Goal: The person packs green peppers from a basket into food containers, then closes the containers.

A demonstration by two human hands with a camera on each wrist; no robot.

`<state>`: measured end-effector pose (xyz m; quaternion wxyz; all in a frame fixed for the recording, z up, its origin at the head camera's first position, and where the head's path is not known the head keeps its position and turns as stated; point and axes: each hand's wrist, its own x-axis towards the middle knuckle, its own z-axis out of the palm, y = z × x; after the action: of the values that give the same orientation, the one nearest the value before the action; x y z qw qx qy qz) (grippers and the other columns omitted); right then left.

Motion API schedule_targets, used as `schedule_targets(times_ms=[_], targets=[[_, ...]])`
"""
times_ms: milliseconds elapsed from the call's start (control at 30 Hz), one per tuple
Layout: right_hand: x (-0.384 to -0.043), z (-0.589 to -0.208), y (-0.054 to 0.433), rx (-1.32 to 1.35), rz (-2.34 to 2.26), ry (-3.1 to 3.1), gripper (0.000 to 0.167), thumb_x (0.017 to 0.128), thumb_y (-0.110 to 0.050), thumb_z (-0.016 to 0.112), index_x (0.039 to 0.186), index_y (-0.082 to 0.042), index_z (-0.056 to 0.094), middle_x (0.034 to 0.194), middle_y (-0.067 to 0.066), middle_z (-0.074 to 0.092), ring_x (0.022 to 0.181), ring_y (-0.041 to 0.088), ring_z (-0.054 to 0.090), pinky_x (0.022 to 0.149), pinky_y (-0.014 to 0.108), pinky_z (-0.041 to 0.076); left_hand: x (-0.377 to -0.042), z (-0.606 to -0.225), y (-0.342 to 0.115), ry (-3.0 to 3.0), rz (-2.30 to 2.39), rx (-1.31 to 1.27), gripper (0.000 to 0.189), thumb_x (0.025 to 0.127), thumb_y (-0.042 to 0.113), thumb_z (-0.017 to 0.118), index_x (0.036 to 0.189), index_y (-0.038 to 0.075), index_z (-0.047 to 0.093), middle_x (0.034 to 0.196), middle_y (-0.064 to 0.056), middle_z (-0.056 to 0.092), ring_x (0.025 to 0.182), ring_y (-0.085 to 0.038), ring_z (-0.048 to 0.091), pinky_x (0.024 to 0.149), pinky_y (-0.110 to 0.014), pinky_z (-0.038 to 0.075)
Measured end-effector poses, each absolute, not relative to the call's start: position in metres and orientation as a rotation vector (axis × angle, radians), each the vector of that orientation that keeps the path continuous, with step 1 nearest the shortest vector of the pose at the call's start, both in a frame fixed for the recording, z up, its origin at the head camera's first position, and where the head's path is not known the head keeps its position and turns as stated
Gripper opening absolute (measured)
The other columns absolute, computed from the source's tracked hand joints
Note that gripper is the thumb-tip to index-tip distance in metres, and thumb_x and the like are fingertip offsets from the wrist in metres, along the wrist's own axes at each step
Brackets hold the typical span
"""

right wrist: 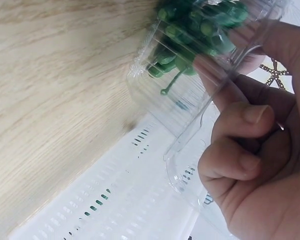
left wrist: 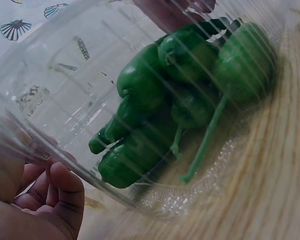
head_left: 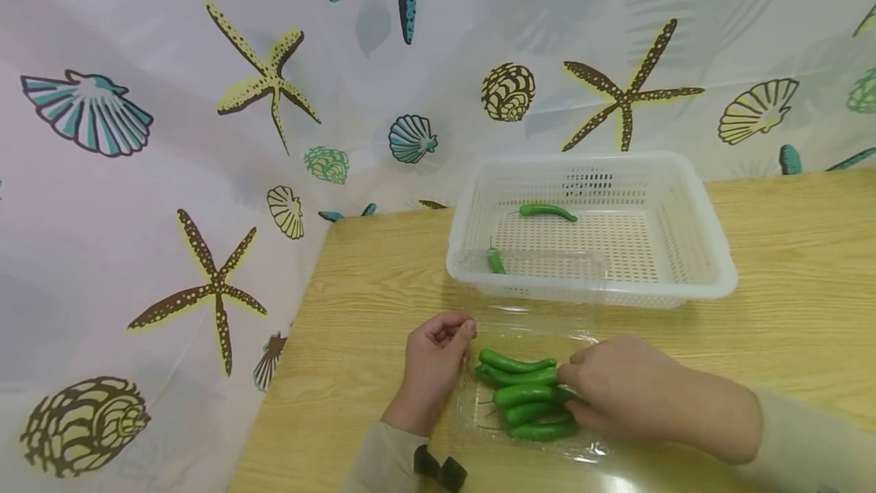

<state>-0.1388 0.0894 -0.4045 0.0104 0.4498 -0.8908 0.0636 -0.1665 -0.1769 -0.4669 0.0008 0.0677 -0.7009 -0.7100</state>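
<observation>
A clear plastic clamshell box (head_left: 472, 417) sits on the wooden table with its lid (head_left: 534, 318) folded back, overlapping the basket's near wall. Several green chili peppers (head_left: 527, 395) lie side by side in it, some stems pointing left. My left hand (head_left: 433, 360) pinches the box's left rim between thumb and fingers; in the left wrist view those fingers (left wrist: 65, 185) curl at the edge. From the right, my right hand (head_left: 633, 390) reaches into the box. Its thumb and index finger (right wrist: 215, 80) close about a pepper's right end, while the other fingers curl outside the wall.
Behind the box stands a white perforated basket (head_left: 712, 265). One green pepper (head_left: 547, 211) lies near its back wall, and another pepper (head_left: 496, 260) shows at its near left through the clear lid. A curtain (head_left: 438, 74) printed with shells and starfish borders the table (head_left: 356, 318).
</observation>
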Motion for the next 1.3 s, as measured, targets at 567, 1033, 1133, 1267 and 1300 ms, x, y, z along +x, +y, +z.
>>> schedule_targets(times_ms=[567, 1033, 1133, 1267, 1300], targets=[[-0.187, -0.314, 0.093, 1.533, 0.461, -2.077, 0.015, 0.09, -0.024, 0.072, 0.102, -0.017, 0.073, 0.088, -0.01, 0.071, 0.066, 0.002, 0.063, 0.055, 0.02, 0.054, -0.166, -0.466, -0.177, -2.206, -2.216, 0.176, 0.018, 0.097, 0.011, 0.074, 0.106, -0.005, 0.073, 0.089, -0.004, 0.073, 0.065, -0.005, 0.057, 0.057, -0.016, 0.049], [-0.349, -0.293, 0.11, 0.929, 0.374, -2.894, 0.039, 0.1, -0.022, 0.059, 0.135, -0.005, 0.059, 0.118, 0.016, 0.073, 0.095, 0.032, 0.07, 0.085, 0.053, 0.056, -0.165, -0.466, -0.18, -2.236, -2.224, 0.214, 0.017, 0.097, 0.012, 0.073, 0.107, -0.003, 0.073, 0.091, -0.008, 0.074, 0.066, -0.006, 0.056, 0.058, -0.017, 0.05], [-0.369, -0.316, 0.113, 0.824, 0.446, -3.004, 0.043, 0.1, -0.023, 0.058, 0.138, -0.002, 0.056, 0.119, 0.019, 0.072, 0.098, 0.036, 0.069, 0.088, 0.055, 0.055, -0.166, -0.467, -0.18, -2.234, -2.232, 0.2, 0.018, 0.098, 0.012, 0.073, 0.107, -0.003, 0.073, 0.093, -0.009, 0.074, 0.066, -0.006, 0.056, 0.058, -0.017, 0.05], [-0.383, -0.346, 0.116, 0.772, 0.491, -3.103, 0.047, 0.099, -0.02, 0.059, 0.139, 0.004, 0.055, 0.115, 0.021, 0.072, 0.102, 0.037, 0.069, 0.092, 0.056, 0.054, -0.166, -0.466, -0.179, -2.221, -2.25, 0.2, 0.018, 0.098, 0.012, 0.073, 0.108, -0.003, 0.072, 0.095, -0.012, 0.074, 0.066, -0.006, 0.056, 0.058, -0.017, 0.05], [-0.385, -0.353, 0.116, 0.766, 0.491, -3.125, 0.047, 0.099, -0.019, 0.06, 0.138, 0.006, 0.055, 0.114, 0.021, 0.072, 0.102, 0.036, 0.069, 0.093, 0.056, 0.054, -0.165, -0.465, -0.179, -2.215, -2.255, 0.202, 0.018, 0.098, 0.011, 0.073, 0.108, -0.003, 0.072, 0.095, -0.013, 0.074, 0.066, -0.006, 0.056, 0.058, -0.017, 0.05]])
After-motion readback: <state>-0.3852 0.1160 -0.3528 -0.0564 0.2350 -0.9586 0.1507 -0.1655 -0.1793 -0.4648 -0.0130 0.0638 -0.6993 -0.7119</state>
